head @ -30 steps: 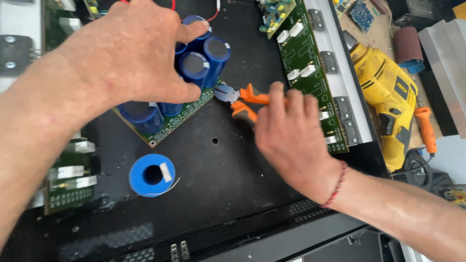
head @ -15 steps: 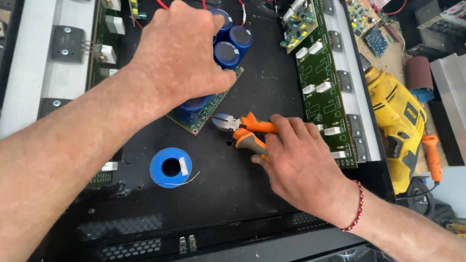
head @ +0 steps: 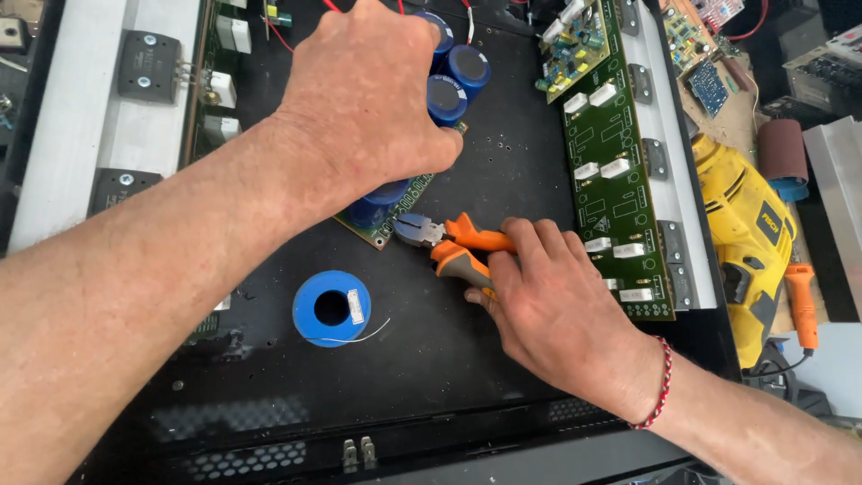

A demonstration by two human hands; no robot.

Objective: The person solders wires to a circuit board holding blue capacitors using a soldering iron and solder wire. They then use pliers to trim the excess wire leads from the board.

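Left hand [head: 368, 99] grips capacitor board [head: 395, 211]; right hand [head: 548, 314] fingers closed on orange cutters [head: 453, 247], seemingly at its edge

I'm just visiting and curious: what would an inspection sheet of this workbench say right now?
Surface: black metal chassis floor, perforated along the near edge.
Job's things: green circuit board with blue capacitors; orange-handled cutters, tip at the board's near edge.
Clutter: blue solder spool with a loose strand, lying flat near the board.
Hands: left hand grips the capacitor board from above; right hand holds the cutters' handles.
Cables: red wires at the top edge.
Surroundings: long green board along the right rail; yellow power drill outside the chassis.
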